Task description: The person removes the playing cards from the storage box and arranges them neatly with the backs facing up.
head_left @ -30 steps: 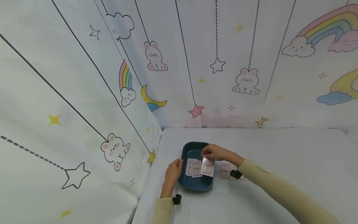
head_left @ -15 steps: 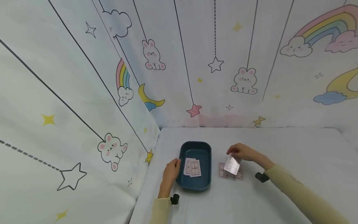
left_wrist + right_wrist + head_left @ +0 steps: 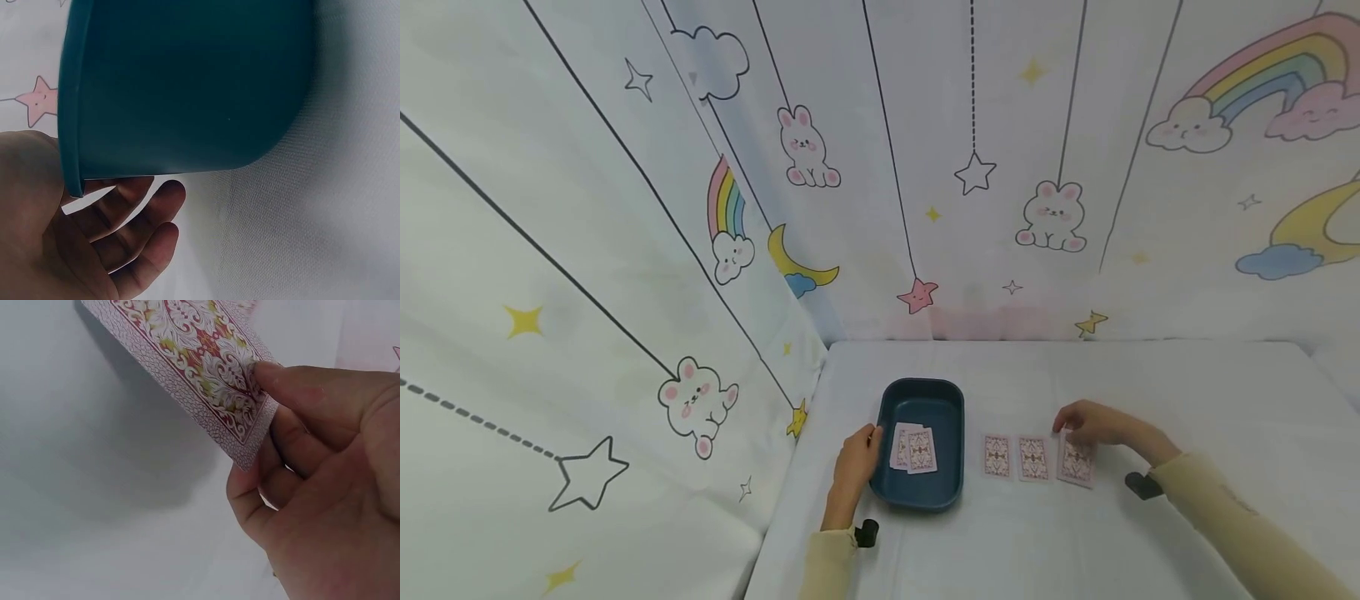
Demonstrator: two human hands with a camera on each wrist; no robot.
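Note:
My right hand [image 3: 1093, 423] pinches a playing card [image 3: 1077, 465] between thumb and fingers, low over the white table to the right of the tray. Up close in the right wrist view, the card [image 3: 200, 362] shows a red, white and yellow-green scroll back and a pale border. Two more playing cards, a left one [image 3: 997, 457] and a middle one [image 3: 1033, 458], lie back up beside it in a row. My left hand [image 3: 855, 457] grips the left rim of a dark blue tray [image 3: 922, 408]. In the left wrist view, several fingertips [image 3: 165, 197] show beside the tray's wall [image 3: 194, 94].
Inside the tray lie overlapping playing cards [image 3: 922, 450], back up. A white cloth covers the table [image 3: 1187, 392]. Behind and to the left hang white sheets [image 3: 880, 208] printed with rabbits, stars and rainbows.
My right hand has carried the card out from over the tray, rightward past the two cards on the table, and lowered it at the row's right end. My left hand has stayed at the tray.

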